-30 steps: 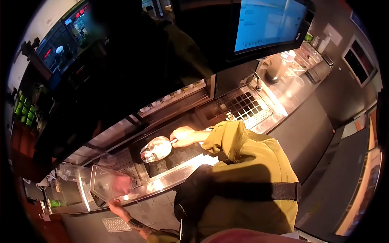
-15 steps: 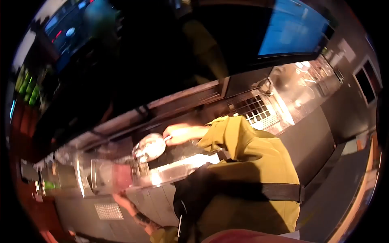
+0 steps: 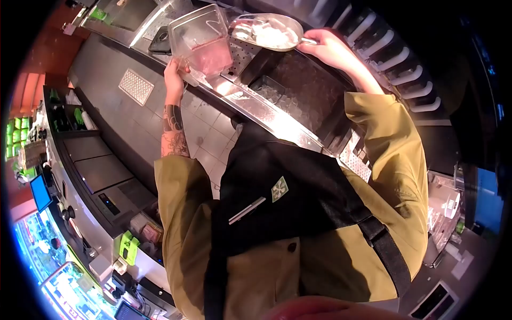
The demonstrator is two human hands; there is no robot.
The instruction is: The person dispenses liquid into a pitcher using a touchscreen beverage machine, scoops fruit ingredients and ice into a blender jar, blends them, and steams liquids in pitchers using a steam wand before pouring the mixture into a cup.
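Note:
My left hand (image 3: 176, 74), at the end of a tattooed forearm, grips the near edge of a clear square container (image 3: 198, 29) with pink contents at its bottom. My right hand (image 3: 326, 48) is closed round the handle of a metal scoop (image 3: 270, 32), which is loaded with ice. The scoop is level, just right of the container's rim. Below my right forearm is an open ice well (image 3: 304, 90) with loose ice inside and a small dark tray (image 3: 266, 87) at its near side.
A steel counter edge (image 3: 277, 118) runs in front of me. White curved handles or racks (image 3: 394, 58) line the upper right. Behind at the left stand a counter with dark fridge doors (image 3: 101, 173) and lit screens (image 3: 40, 193). A floor grate (image 3: 136, 87) shows at the left.
The view has turned and shifted. The ice-filled scoop and the container now appear higher in the frame, both still held, and the ice well is more visible.

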